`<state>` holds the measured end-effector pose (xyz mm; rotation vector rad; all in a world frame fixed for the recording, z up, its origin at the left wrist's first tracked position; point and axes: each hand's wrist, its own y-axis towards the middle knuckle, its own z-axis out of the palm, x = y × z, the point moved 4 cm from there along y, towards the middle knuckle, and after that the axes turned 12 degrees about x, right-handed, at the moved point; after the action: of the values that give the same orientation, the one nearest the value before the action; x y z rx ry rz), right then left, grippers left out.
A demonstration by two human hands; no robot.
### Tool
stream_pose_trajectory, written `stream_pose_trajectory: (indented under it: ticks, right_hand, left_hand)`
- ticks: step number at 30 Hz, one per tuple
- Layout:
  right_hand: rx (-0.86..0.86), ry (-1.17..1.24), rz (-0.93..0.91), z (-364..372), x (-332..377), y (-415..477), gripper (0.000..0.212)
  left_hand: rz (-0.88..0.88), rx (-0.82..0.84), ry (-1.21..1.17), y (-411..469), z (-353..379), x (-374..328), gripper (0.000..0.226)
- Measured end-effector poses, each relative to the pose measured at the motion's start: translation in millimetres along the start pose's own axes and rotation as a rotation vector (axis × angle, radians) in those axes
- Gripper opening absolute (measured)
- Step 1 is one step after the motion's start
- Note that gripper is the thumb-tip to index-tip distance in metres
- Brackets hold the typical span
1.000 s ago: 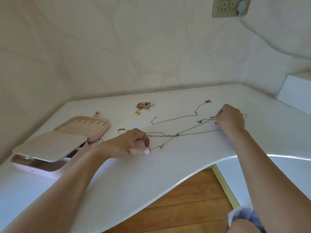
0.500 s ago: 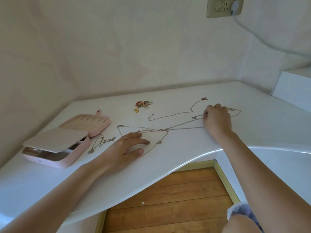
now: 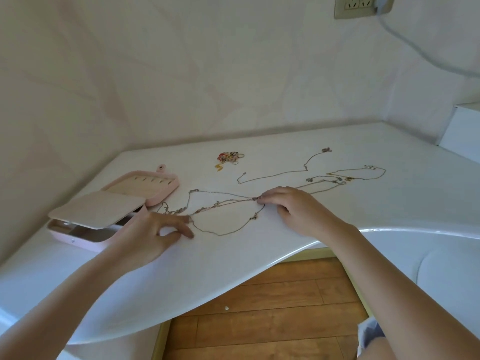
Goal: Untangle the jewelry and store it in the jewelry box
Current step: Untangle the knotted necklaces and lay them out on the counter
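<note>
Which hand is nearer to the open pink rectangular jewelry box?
Left. The left hand rests on the white table right beside the pink jewelry box; the right hand pinches the thin metal chains farther right, well clear of it.

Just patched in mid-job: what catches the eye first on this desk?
Thin tangled chains sprawl across the middle of the white desk, the right hand pinching their crossing and the left hand pressing fingertips at a loop. At the left stands the open pink jewelry box; a small colourful heap of jewelry lies behind, near the wall.
</note>
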<state>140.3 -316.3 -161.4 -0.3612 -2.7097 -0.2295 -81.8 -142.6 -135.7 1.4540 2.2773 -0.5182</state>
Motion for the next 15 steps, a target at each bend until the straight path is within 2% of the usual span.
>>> stream_pose_trajectory:
  ticks: [3, 5, 7, 10, 13, 15]
  right_hand:
    - [-0.081, 0.098, 0.058, -3.9, -2.3, -4.2, 0.046]
    - [-0.121, 0.105, 0.112, -6.3, -6.7, -3.5, 0.038]
    - [-0.123, 0.084, 0.14, -5.3, -10.3, -0.8, 0.032]
    - [-0.108, 0.06, 0.172, -5.6, -11.2, -0.6, 0.03]
    - [0.007, -0.065, 0.219, -3.0, -12.4, -4.4, 0.038]
    - [0.114, -0.17, 0.284, -0.8, -16.9, -7.6, 0.044]
  left_hand:
    - [-0.148, -0.126, 0.208, -5.5, -11.3, -14.4, 0.02]
    - [-0.084, -0.182, 0.258, -1.0, -5.3, -37.2, 0.014]
    - [0.071, -0.182, 0.198, 12.6, 10.9, -60.1, 0.018]
    - [0.215, -0.016, 0.18, 40.3, 43.1, -84.8, 0.042]
    - [0.225, 0.19, 0.282, 60.7, 69.0, -88.5, 0.061]
    - [0.177, 0.258, 0.365, 68.9, 76.6, -81.7, 0.068]
